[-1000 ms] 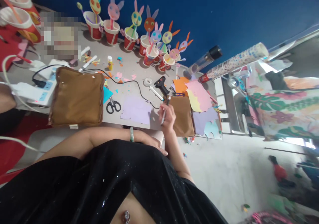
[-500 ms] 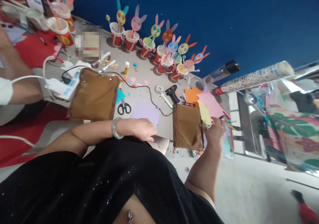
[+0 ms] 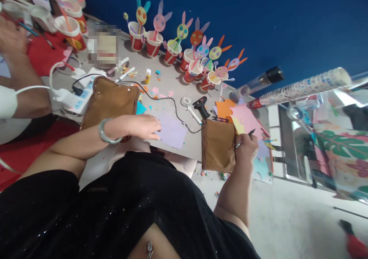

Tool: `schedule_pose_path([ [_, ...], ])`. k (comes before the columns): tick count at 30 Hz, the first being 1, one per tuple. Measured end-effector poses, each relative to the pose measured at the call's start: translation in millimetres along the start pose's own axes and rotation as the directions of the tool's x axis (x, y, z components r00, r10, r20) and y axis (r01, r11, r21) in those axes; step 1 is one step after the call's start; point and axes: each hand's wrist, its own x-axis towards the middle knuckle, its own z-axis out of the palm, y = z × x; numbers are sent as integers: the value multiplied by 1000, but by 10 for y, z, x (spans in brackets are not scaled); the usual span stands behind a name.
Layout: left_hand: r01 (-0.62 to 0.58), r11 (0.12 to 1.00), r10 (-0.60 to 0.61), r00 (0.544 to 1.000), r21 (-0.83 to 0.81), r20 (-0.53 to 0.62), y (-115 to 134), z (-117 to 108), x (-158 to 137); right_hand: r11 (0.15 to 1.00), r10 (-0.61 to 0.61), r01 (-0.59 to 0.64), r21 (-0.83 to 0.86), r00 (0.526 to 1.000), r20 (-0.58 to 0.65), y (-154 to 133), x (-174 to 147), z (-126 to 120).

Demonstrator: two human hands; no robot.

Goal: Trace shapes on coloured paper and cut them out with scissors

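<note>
My left hand point(image 3: 144, 127), with a jade-coloured bangle at the wrist, is at the left edge of a sheet of purple paper point(image 3: 172, 132). Its fingers are stretched out, palm down, and the black-handled scissors seen there earlier are hidden beneath or behind it. On the right, my right hand point(image 3: 246, 145) is closed round a dark pen point(image 3: 251, 132), over the corner of the coloured paper. Pink paper point(image 3: 247, 117) and yellow paper point(image 3: 238, 125) lie just beyond that hand. A brown cushion point(image 3: 218, 144) is against its left side.
Another brown cushion point(image 3: 115, 98) lies left, by a power strip point(image 3: 80, 101). A black glue gun point(image 3: 200, 106) rests mid-table, its cable crossing the surface. Paper cups with rabbit figures point(image 3: 172, 51) line the wall. At far left a co-worker's arm point(image 3: 23, 67) reaches over red paper.
My left hand has moved left and away from my body, from the purple paper's near edge to where the scissors lay, covering them. My right hand keeps the pen and has barely shifted.
</note>
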Motion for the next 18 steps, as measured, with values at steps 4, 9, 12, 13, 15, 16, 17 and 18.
schedule_pose_path([
  [4,82,965,-81,997,250,-14,-244,-171,225,1000,13,-13,-5,990,-138,-81,35,-69],
  [9,135,940,-145,989,315,10,-446,-163,548,986,-133,160,40,914,-384,-429,86,-136],
  [12,241,934,-258,966,265,28,-587,-92,685,926,-297,374,57,813,-500,-852,31,-97],
  [13,262,931,-273,962,253,7,-642,-66,716,905,-343,422,53,797,-497,-1009,-10,-72],
  [15,288,931,-283,958,224,-54,-749,-20,757,858,-467,513,-15,769,-436,-1312,-112,-15],
  [16,303,929,-292,953,213,-83,-792,-2,767,840,-518,539,-63,761,-390,-1446,-167,15],
  [17,315,928,-299,948,200,-106,-824,10,770,803,-585,588,-100,742,-327,-1565,-217,45],
  [18,326,927,-307,944,186,-124,-844,16,768,734,-672,667,-128,686,-278,-1664,-260,75],
])
